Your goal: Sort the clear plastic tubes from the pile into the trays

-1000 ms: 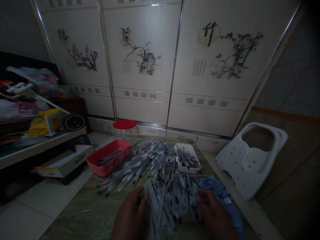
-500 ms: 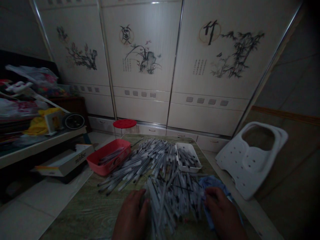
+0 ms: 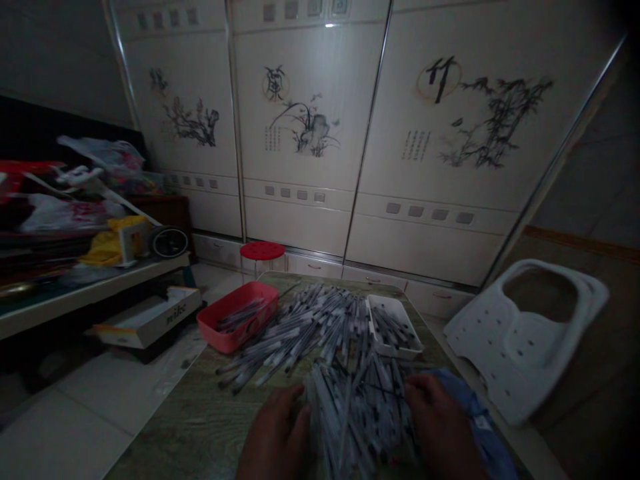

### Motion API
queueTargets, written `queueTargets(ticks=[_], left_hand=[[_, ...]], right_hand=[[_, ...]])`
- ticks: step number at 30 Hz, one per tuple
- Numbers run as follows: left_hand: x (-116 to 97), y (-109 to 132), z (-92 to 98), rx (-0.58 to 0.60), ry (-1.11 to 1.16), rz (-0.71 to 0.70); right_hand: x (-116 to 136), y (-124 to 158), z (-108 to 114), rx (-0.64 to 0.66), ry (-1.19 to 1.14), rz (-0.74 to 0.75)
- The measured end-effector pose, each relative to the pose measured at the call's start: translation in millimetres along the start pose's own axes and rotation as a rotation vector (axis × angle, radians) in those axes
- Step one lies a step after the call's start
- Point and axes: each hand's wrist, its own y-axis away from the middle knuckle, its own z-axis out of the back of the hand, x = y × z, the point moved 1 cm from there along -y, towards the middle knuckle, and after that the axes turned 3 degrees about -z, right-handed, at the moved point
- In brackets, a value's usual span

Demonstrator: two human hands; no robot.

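Many thin pens or refills with dark tips lie in a loose pile (image 3: 350, 413) on the wood-patterned table (image 3: 195, 413). My left hand (image 3: 280, 427) is at the left side of the near pile, thumb and forefinger apart with nothing between them. At the pile's right side is my right hand (image 3: 437, 420), its fingers bent against the pens; blur and dim light hide whether it grips any. A red basket (image 3: 237, 317) on the left and a white basket (image 3: 395, 327) on the right each hold some pens. Blue cloth (image 3: 483, 420) lies beside my right hand.
A red stool (image 3: 263, 251) stands beyond the table. On the right is a white plastic seat (image 3: 525, 333). To the left are a cluttered bench (image 3: 90, 283) and a Nike box (image 3: 150, 320). Sliding cabinet doors (image 3: 300, 220) fill the back.
The view has shifted, so the scene sits further right. My right hand has moved inward from the blue cloth to the pens, and more of the cloth shows. My left hand stays beside the pile.
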Motion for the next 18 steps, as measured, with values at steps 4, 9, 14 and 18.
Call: queueTargets(ticks=[4, 9, 14, 18], left_hand=[[2, -1, 1.9, 0.015, -0.015, -0.019], [6, -3, 7.4, 0.012, -0.005, -0.043], [8, -3, 13.2, -0.03, 0.039, -0.04], [9, -3, 18.6, -0.074, 0.106, -0.02]], right_hand=[[46, -18, -33, 0.092, 0.235, 0.126], [93, -44, -69, 0.146, 0.496, 0.169], [112, -62, -91, 0.241, 0.666, 0.11], [118, -70, -97, 0.289, 0.709, 0.077]])
